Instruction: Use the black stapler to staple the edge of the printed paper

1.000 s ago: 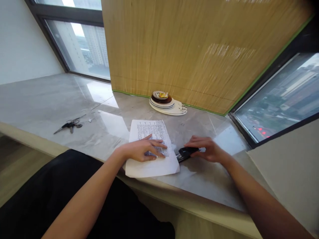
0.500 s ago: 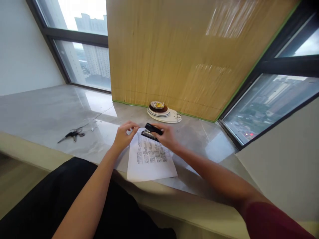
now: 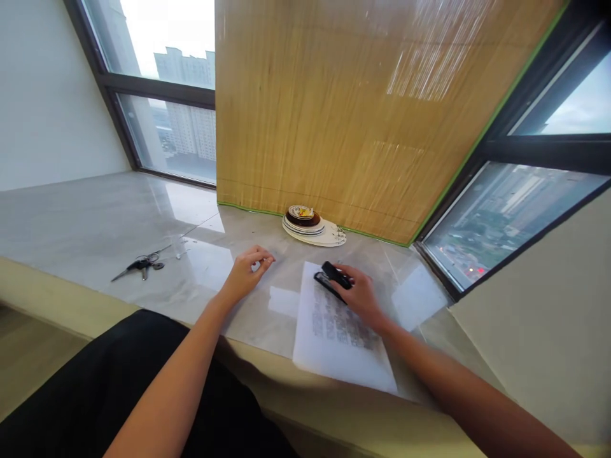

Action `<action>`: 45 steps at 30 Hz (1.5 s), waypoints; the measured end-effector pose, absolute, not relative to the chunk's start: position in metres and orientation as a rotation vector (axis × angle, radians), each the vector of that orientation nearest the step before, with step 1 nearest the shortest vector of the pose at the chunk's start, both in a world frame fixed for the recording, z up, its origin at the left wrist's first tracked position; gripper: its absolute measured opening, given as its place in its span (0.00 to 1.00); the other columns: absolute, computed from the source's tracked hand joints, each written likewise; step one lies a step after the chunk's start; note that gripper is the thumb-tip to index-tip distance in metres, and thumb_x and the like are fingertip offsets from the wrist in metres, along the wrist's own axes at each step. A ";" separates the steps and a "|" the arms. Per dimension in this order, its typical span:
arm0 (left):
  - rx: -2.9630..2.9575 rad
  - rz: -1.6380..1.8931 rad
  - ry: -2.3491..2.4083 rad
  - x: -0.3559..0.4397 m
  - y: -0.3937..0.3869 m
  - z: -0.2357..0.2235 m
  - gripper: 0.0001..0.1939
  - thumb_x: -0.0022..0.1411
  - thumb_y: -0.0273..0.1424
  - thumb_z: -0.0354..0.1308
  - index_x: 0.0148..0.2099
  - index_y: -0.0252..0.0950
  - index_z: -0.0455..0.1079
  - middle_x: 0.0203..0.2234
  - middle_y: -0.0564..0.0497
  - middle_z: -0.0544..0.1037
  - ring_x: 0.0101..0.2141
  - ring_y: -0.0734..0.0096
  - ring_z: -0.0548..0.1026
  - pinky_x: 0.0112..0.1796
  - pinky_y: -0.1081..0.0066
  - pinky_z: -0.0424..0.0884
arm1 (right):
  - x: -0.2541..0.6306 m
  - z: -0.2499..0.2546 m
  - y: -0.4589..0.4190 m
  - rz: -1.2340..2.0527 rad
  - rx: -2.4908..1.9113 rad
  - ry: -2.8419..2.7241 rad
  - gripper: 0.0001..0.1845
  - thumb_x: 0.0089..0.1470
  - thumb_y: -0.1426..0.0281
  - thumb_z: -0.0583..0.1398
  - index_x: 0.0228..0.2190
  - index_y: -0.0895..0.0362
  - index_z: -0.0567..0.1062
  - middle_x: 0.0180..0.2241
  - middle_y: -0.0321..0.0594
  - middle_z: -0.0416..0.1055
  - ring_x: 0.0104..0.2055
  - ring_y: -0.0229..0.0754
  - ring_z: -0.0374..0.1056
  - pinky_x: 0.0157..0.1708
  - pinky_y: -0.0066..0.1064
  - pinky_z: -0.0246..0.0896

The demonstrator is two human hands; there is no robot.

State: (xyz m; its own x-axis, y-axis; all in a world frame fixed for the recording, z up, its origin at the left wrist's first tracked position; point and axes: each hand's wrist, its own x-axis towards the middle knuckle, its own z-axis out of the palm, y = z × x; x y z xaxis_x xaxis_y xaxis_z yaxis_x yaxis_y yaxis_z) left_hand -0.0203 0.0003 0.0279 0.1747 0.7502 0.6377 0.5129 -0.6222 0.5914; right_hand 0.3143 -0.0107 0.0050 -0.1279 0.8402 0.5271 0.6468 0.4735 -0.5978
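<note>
From where I sit at the far end of the feed, the only containers I have are dishes at the back of the surface, near the foot of the bamboo blind. A small patterned plate tops the stack, bearing something yellow too small for me to identify. Under it comes a dark brown dish, then several white plates, with an oval platter reaching out to the right at the bottom.

Compared with half a second ago, my printed paper has shifted to the right and is well clear of my left hand, which was then at its upper left corner. A second ago that hand lay spread across the text. Now its fingers are curled, thumb and fingertips pressed together, above the surface between the paper and the keys.

My right hand pinches the black stapler between thumb and fingers, over the upper part of the paper. The stapler's two arms stand apart, the lower one over the sheet. It was beside the paper's right edge a second ago. The paper's lower end reaches the front edge of the surface, its print blurred. The keys and the dishes keep their places.
</note>
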 end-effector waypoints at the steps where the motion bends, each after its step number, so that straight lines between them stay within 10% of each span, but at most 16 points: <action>1: 2.208 1.418 1.216 -0.020 0.001 0.028 0.12 0.72 0.37 0.56 0.40 0.38 0.80 0.36 0.49 0.80 0.36 0.69 0.76 0.34 0.70 0.67 | 0.333 0.003 -0.013 0.286 -1.270 -1.840 0.23 0.58 0.56 0.66 0.52 0.52 0.80 0.48 0.45 0.81 0.45 0.52 0.78 0.47 0.49 0.75; 5: 2.210 1.418 1.219 -0.020 0.001 0.028 0.13 0.72 0.38 0.56 0.41 0.39 0.80 0.37 0.49 0.80 0.36 0.69 0.76 0.34 0.69 0.68 | 0.390 -0.006 -0.002 0.276 -1.306 -1.730 0.25 0.69 0.53 0.52 0.47 0.55 0.82 0.38 0.45 0.82 0.33 0.46 0.76 0.35 0.42 0.77; 13: 2.158 1.496 1.248 -0.024 0.003 0.030 0.15 0.72 0.40 0.55 0.41 0.39 0.80 0.36 0.48 0.80 0.36 0.68 0.76 0.35 0.68 0.70 | 0.397 -0.017 0.071 0.238 -1.120 -2.235 0.23 0.65 0.53 0.56 0.52 0.51 0.79 0.57 0.48 0.76 0.60 0.52 0.73 0.60 0.53 0.69; 25: 1.962 1.921 1.409 -0.025 -0.015 0.044 0.12 0.71 0.35 0.57 0.36 0.38 0.76 0.33 0.49 0.75 0.31 0.70 0.71 0.34 0.68 0.69 | 0.155 -0.002 0.131 0.349 -1.016 -2.380 0.12 0.70 0.70 0.57 0.39 0.58 0.80 0.45 0.41 0.80 0.54 0.41 0.74 0.59 0.37 0.69; 36: 1.630 2.245 1.428 -0.040 -0.010 0.047 0.11 0.68 0.30 0.57 0.32 0.36 0.73 0.28 0.53 0.70 0.29 0.73 0.68 0.31 0.72 0.63 | 0.070 -0.005 0.118 0.457 -0.997 -2.323 0.12 0.64 0.77 0.63 0.50 0.60 0.79 0.62 0.43 0.72 0.69 0.48 0.60 0.68 0.38 0.58; 45: 1.752 1.625 1.408 -0.041 0.007 0.028 0.14 0.71 0.36 0.53 0.35 0.36 0.73 0.24 0.53 0.75 0.25 0.72 0.72 0.30 0.72 0.66 | 0.180 -0.029 0.110 0.575 -0.972 -2.198 0.13 0.63 0.70 0.61 0.47 0.49 0.81 0.59 0.39 0.74 0.68 0.48 0.63 0.71 0.46 0.55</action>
